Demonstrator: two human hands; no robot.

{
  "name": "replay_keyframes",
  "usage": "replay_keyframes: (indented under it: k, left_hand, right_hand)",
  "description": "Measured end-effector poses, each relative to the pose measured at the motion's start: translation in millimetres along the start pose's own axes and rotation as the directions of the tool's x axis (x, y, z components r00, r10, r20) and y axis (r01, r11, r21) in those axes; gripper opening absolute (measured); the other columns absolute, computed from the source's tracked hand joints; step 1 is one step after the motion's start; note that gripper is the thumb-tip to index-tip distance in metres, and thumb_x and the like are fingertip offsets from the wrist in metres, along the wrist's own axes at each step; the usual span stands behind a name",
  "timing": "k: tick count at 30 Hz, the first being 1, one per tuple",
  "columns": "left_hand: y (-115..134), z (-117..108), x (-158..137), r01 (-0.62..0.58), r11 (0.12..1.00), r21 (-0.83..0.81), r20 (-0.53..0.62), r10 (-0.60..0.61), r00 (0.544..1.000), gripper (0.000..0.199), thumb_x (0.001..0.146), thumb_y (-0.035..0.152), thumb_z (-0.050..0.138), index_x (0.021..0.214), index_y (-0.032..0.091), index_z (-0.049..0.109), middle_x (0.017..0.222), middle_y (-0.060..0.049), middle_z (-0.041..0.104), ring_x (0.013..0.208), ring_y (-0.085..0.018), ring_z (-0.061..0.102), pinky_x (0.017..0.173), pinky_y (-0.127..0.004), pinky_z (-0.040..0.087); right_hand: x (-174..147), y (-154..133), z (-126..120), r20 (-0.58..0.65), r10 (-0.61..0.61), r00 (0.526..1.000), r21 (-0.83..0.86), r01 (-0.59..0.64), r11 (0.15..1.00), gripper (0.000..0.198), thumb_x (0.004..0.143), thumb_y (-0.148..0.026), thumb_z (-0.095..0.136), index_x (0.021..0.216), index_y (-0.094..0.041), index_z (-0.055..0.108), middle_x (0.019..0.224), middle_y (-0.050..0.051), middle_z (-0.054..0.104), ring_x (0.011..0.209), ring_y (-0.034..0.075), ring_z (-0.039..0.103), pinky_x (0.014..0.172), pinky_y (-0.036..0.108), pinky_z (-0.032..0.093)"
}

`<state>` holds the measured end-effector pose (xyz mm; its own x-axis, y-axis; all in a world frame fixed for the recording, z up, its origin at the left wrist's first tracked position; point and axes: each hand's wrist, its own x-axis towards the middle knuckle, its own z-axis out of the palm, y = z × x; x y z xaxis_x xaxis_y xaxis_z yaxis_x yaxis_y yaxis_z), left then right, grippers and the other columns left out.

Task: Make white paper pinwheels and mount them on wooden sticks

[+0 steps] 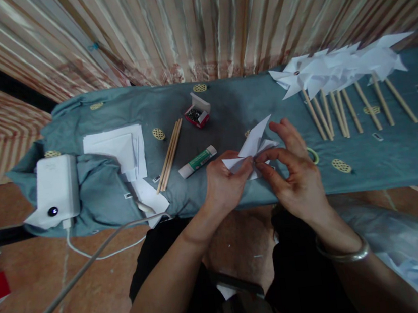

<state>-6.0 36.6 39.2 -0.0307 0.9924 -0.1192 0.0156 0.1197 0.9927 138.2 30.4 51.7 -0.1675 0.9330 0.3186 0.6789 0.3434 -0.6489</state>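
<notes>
A white paper pinwheel (255, 140) with folded, pointed blades is held in front of me, above the table's near edge. My left hand (225, 182) is closed on its left side, thumb pressed near the middle. From the right, my right hand (295, 174) pinches at the pinwheel's centre with thumb and forefinger, the other fingers raised. Whether a small pin sits between those fingertips is too small to tell. Left of the hands lie a glue stick (197, 162) and several thin wooden sticks (170, 155). An open little box (198, 111) of dark metal pieces stands behind them.
Finished paper pinwheels (338, 67) on sticks lie in an overlapping row at the right. Stacked white paper (115, 150) and a white power bank (56, 188) with a cable are at the left. A green ring (313, 155) shows beside my right hand. Pleated curtain (193, 26) hangs behind.
</notes>
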Motion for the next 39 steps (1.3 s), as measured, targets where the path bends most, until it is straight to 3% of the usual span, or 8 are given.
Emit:
replay_keyframes:
  k: [10, 15, 27, 39]
  left_hand:
    - [2.8, -0.5, 1.3, -0.002, 1.000, 0.004, 0.010, 0.002, 1.000, 0.021, 0.076, 0.027, 0.064, 0.059, 0.017, 0.058, 0.061, 0.000, 0.058, 0.058, -0.011, 0.052, 0.054, -0.024, 0.039]
    - [1.5, -0.9, 1.7, -0.003, 1.000, -0.007, 0.015, 0.004, 1.000, 0.024, 0.075, 0.028, 0.064, 0.056, 0.017, 0.054, 0.059, 0.001, 0.055, 0.056, -0.011, 0.049, 0.054, -0.024, 0.037]
    - [2.8, -0.2, 2.0, 0.081, 0.996, -0.035, 0.016, -0.081, 0.997, 0.023, 0.073, 0.030, 0.066, 0.058, 0.017, 0.055, 0.053, 0.003, 0.051, 0.049, -0.010, 0.042, 0.047, -0.025, 0.031]
    - [-0.1, 1.0, 2.5, 0.076, 0.996, -0.049, 0.039, -0.074, 0.997, 0.026, 0.077, 0.031, 0.064, 0.059, 0.017, 0.052, 0.053, 0.004, 0.045, 0.050, -0.008, 0.039, 0.047, -0.022, 0.029]
  right_hand:
    - [0.2, 4.7, 2.0, 0.028, 0.118, 0.993, 0.152, -0.121, 0.981, 0.008, 0.086, -0.027, 0.057, 0.082, -0.026, 0.063, 0.133, 0.005, 0.058, 0.140, 0.028, 0.037, 0.115, 0.058, 0.025]
    - [-0.1, 8.4, 3.7, 0.064, 0.179, 0.982, 0.256, -0.189, 0.948, 0.005, 0.085, -0.027, 0.059, 0.082, -0.025, 0.063, 0.139, 0.005, 0.053, 0.141, 0.027, 0.035, 0.118, 0.054, 0.021]
    - [1.0, 9.2, 2.3, 0.050, 0.170, 0.984, 0.247, -0.178, 0.953, 0.007, 0.084, -0.030, 0.060, 0.081, -0.026, 0.063, 0.125, 0.008, 0.061, 0.135, 0.028, 0.044, 0.114, 0.054, 0.028]
    - [-0.6, 8.7, 1.3, 0.084, 0.167, 0.982, 0.338, -0.186, 0.923, 0.003, 0.084, -0.027, 0.062, 0.082, -0.027, 0.064, 0.137, 0.003, 0.054, 0.144, 0.027, 0.028, 0.118, 0.055, 0.019]
